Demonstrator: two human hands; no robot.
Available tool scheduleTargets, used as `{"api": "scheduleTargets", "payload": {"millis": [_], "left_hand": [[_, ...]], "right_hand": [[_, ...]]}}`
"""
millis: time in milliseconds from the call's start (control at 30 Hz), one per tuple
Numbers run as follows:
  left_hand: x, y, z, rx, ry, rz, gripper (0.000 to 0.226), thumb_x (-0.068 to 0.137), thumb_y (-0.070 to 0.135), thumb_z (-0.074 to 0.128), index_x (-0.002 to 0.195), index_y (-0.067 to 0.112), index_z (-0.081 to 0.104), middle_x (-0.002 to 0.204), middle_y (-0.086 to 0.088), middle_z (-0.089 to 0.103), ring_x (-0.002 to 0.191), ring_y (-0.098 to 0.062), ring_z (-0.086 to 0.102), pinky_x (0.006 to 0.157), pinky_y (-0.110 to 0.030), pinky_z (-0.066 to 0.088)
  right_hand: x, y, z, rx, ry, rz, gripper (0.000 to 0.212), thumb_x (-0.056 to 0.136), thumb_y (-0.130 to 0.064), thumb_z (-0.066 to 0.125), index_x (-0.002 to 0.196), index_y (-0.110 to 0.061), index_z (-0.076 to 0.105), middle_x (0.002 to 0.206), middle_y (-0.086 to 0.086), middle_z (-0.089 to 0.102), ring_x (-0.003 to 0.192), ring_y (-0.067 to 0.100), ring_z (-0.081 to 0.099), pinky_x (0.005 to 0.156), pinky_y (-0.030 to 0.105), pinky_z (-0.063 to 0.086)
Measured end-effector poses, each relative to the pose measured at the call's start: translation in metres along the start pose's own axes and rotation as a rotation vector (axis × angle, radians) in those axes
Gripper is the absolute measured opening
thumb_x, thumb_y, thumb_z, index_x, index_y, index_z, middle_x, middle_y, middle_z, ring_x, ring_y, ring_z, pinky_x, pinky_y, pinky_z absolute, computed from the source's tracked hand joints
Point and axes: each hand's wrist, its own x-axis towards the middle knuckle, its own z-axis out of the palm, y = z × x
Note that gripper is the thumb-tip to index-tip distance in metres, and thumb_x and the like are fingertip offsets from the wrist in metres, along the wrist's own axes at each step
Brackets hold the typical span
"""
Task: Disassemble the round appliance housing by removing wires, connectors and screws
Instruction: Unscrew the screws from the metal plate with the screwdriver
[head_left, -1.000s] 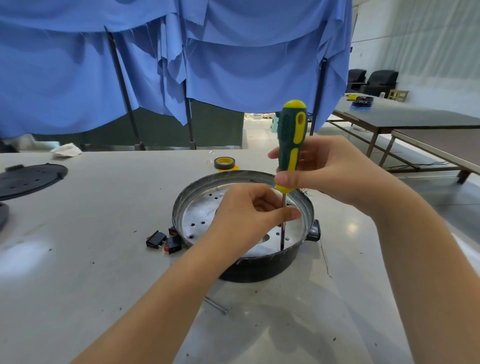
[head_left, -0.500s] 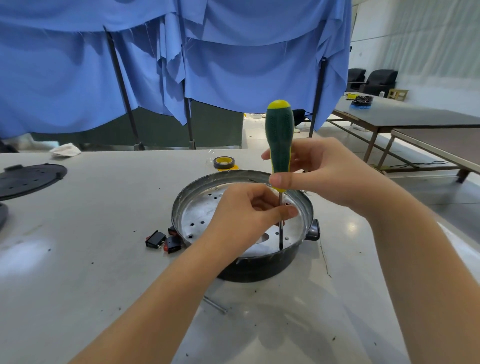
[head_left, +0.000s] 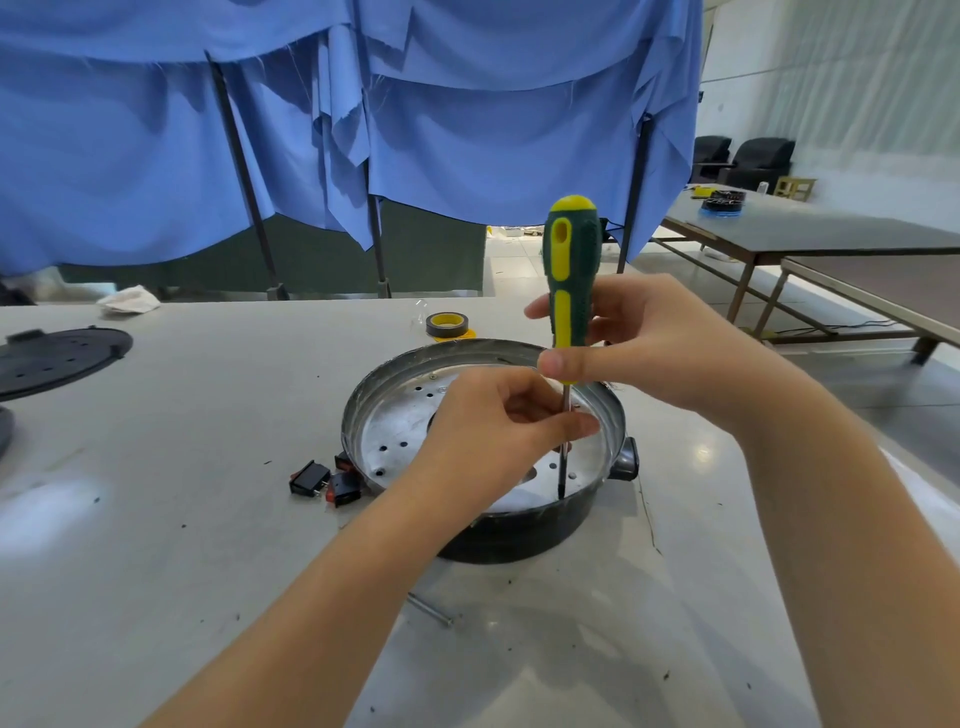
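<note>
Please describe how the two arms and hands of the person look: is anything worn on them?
Both forearms are bare as far as the picture shows; no sleeves are in view. The left hand and the right hand wear no gloves, and no rings, watch or bracelet can be seen. The nails that show look short and unpainted.

From my feed, blue cloth (head_left: 467, 130) hangs over dark poles (head_left: 244, 176) beyond the far edge of the pale grey tabletop (head_left: 171, 519). Off its right edge stand long dark tables (head_left: 831, 234) on a glossy floor (head_left: 852, 379), black armchairs (head_left: 758, 161) by a white wall (head_left: 857, 78).
</note>
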Motion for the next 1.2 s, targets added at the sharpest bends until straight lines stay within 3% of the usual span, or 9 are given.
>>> {"api": "scheduleTargets", "payload": {"millis": [100, 200, 333, 433, 667, 767, 900, 1100, 1200], "left_hand": [[0.001, -0.001, 0.001, 0.014, 0.006, 0.024, 0.016, 0.080, 0.020, 0.076, 0.068, 0.028, 0.069, 0.070, 0.002, 0.074, 0.070, -0.017, 0.072, 0.069, -0.040, 0.060], [0.000, 0.001, 0.002, -0.002, -0.037, 0.044, 0.018, 0.088, 0.009, 0.065, 0.080, 0.025, 0.069, 0.078, 0.002, 0.075, 0.075, -0.012, 0.072, 0.074, -0.027, 0.059], [-0.001, 0.002, 0.001, 0.003, -0.004, 0.004, 0.012, 0.083, 0.015, 0.073, 0.075, 0.023, 0.071, 0.072, 0.003, 0.074, 0.070, -0.012, 0.072, 0.072, -0.042, 0.060], [0.000, 0.001, -0.001, 0.023, 0.020, 0.010, 0.010, 0.075, 0.023, 0.080, 0.072, 0.026, 0.071, 0.068, 0.006, 0.073, 0.066, -0.010, 0.071, 0.066, -0.037, 0.061], [0.000, -0.001, 0.003, -0.009, -0.057, 0.043, 0.021, 0.087, 0.008, 0.067, 0.077, 0.026, 0.069, 0.077, 0.003, 0.075, 0.074, -0.012, 0.073, 0.074, -0.030, 0.060], [0.000, -0.001, 0.002, 0.005, -0.025, 0.034, 0.015, 0.082, 0.012, 0.073, 0.072, 0.023, 0.070, 0.072, 0.001, 0.074, 0.068, -0.014, 0.072, 0.072, -0.040, 0.060], [0.000, 0.000, -0.002, 0.010, 0.014, 0.023, 0.012, 0.074, 0.020, 0.081, 0.070, 0.019, 0.070, 0.068, -0.001, 0.072, 0.065, -0.018, 0.071, 0.065, -0.045, 0.059], [0.000, -0.001, 0.001, 0.001, -0.027, 0.049, 0.017, 0.087, 0.008, 0.067, 0.080, 0.024, 0.070, 0.079, 0.001, 0.075, 0.074, -0.014, 0.072, 0.075, -0.040, 0.059], [0.000, -0.001, 0.001, -0.006, -0.023, 0.020, 0.017, 0.085, 0.012, 0.071, 0.075, 0.027, 0.071, 0.074, 0.002, 0.075, 0.072, -0.014, 0.073, 0.074, -0.047, 0.059]], "right_hand": [[-0.002, 0.000, -0.004, 0.108, -0.031, -0.011, 0.040, 0.075, -0.007, 0.076, 0.112, -0.019, 0.066, 0.092, -0.001, 0.075, 0.087, 0.012, 0.072, 0.075, 0.016, 0.055], [-0.004, 0.000, -0.005, 0.180, -0.103, -0.006, 0.041, 0.085, 0.006, 0.062, 0.120, -0.016, 0.059, 0.101, 0.000, 0.075, 0.096, 0.012, 0.070, 0.076, 0.018, 0.055], [-0.002, -0.001, -0.005, 0.082, -0.116, 0.026, 0.046, 0.083, -0.010, 0.070, 0.120, -0.031, 0.056, 0.101, -0.009, 0.073, 0.095, 0.006, 0.069, 0.077, 0.014, 0.054], [0.000, 0.000, -0.002, -0.030, -0.027, 0.014, 0.043, 0.073, -0.026, 0.079, 0.111, -0.036, 0.063, 0.101, -0.001, 0.071, 0.090, 0.013, 0.069, 0.076, 0.016, 0.055], [-0.005, 0.001, -0.009, 0.177, -0.112, 0.018, 0.048, 0.080, 0.003, 0.068, 0.119, -0.023, 0.058, 0.097, 0.000, 0.075, 0.092, 0.012, 0.071, 0.073, 0.015, 0.053], [-0.005, 0.000, -0.008, 0.150, -0.136, 0.027, 0.048, 0.081, -0.002, 0.069, 0.123, -0.024, 0.058, 0.101, 0.000, 0.074, 0.094, 0.011, 0.070, 0.077, 0.017, 0.055], [-0.003, -0.001, -0.004, 0.008, -0.074, -0.007, 0.035, 0.075, -0.017, 0.078, 0.106, -0.030, 0.069, 0.100, 0.007, 0.071, 0.079, 0.008, 0.066, 0.077, 0.017, 0.055], [-0.004, 0.002, -0.011, 0.099, -0.125, 0.031, 0.042, 0.086, 0.000, 0.064, 0.119, -0.025, 0.059, 0.101, -0.004, 0.075, 0.098, 0.009, 0.069, 0.082, 0.017, 0.054], [-0.003, 0.002, -0.010, 0.054, -0.133, 0.046, 0.049, 0.084, -0.008, 0.069, 0.122, -0.035, 0.056, 0.105, -0.004, 0.072, 0.098, 0.006, 0.068, 0.080, 0.016, 0.055]]}}
